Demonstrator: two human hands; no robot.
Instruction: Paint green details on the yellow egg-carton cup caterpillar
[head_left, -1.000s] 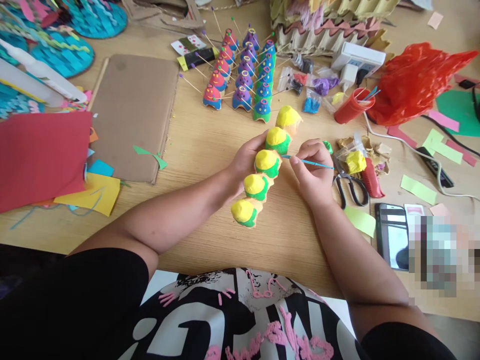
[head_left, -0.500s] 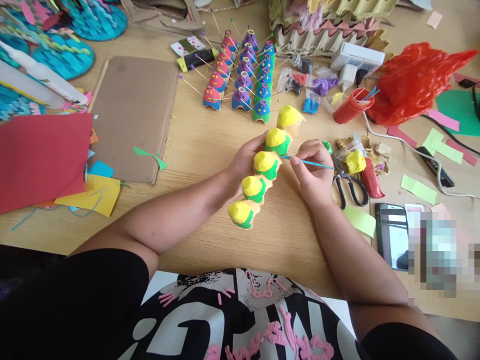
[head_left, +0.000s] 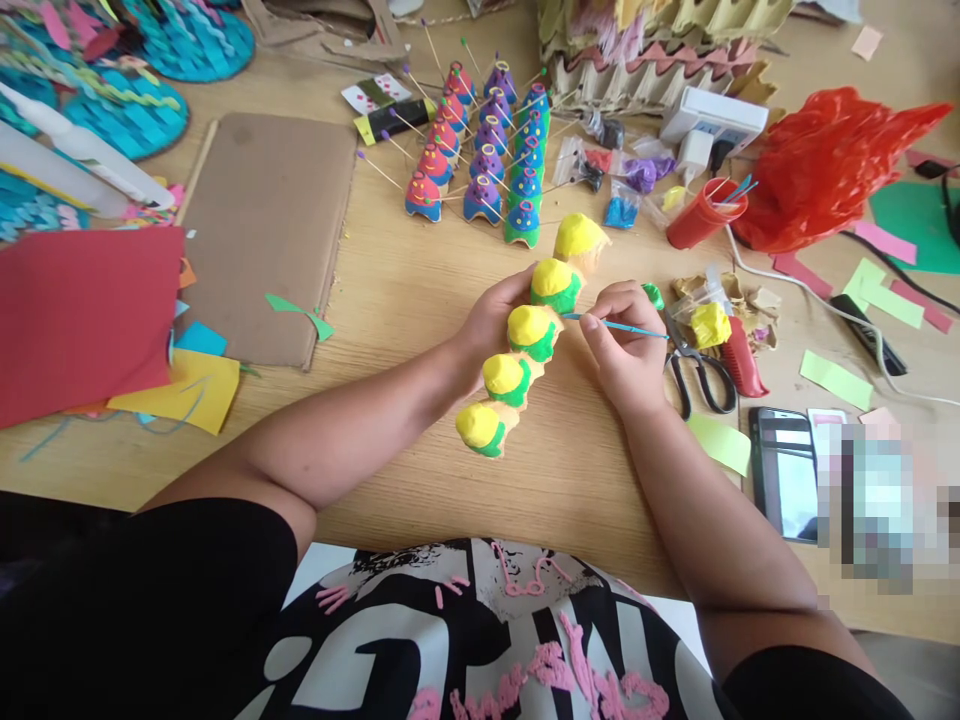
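Observation:
My left hand [head_left: 491, 325] is closed around a strip of egg carton [head_left: 531, 328] from its left side, its fingers partly hidden behind the cups. Yellow clay caps the tops of the cups. Green clay covers the lower parts of most of them, while the farthest cup shows bare carton below its yellow cap. Between thumb and fingers, my right hand [head_left: 628, 340] pinches a thin blue modelling tool [head_left: 619, 324]. The tool's tip meets the edge of the strip near the middle cups. Just beyond my right fingers is a lump of green clay [head_left: 652, 294].
Decorated carton caterpillars [head_left: 484, 150] with sticks stand at the back. Scissors [head_left: 701, 375], yellow clay [head_left: 710, 324] and a phone [head_left: 784, 475] lie right. Beyond are a red cup [head_left: 705, 215], a red plastic bag [head_left: 825, 170] and a power strip [head_left: 712, 117]. Cardboard [head_left: 266, 230] lies left.

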